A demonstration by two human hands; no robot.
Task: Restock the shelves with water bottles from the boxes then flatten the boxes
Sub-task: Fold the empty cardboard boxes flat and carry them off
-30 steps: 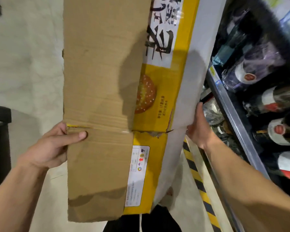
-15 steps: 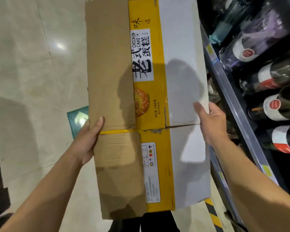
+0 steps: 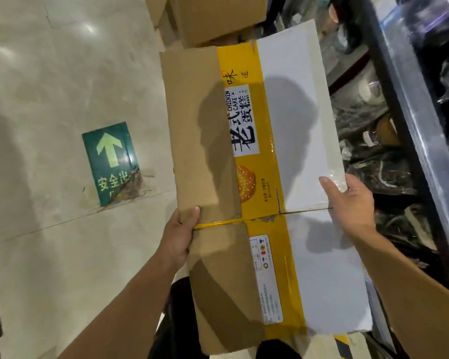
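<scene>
Left hand [image 3: 178, 237]: grasps the left edge of the flattened box [image 3: 290, 141], with the thumb on the brown top face just above a thin yellow strip [image 3: 218, 224]. The other fingers are hidden under the card.
Right hand [image 3: 347, 203]: grasps the right edge, with the thumb lying on the white panel. The fingers are tucked under the edge, out of sight.
Box position: held in the air between both hands, broad face up, long axis running away from the person. It is above the floor [image 3: 49, 73] and just beside the shelving.
Floor: pale glossy stone tiles with thin joints and glare from ceiling lights. A bit of black-and-yellow hazard tape [image 3: 344, 344] shows past the box's near right corner.
Floor sign [image 3: 109, 161]: green sticker with a pale arrow and Chinese characters, left of the box. Its near right corner is scuffed through.
Shelving [image 3: 410, 125]: dark unit along the right with a grey metal front rail. The stock around it is dark, glossy and too blurred to name.
Other cartons [image 3: 213, 16]: plain brown cardboard on the floor beyond the far end of the held box.
Box faces: three lengthwise bands, brown card at left, yellow in the middle, white at right.
Box print: white label reading "CHICKEN CAKE" with large black Chinese characters, and a round golden cake picture below it. A small handling label sits nearer the person.
Box wear: torn card where the yellow strip meets the yellow band. A slit crosses the white panel toward the right hand. Dark shadows lie across the brown and white bands.
</scene>
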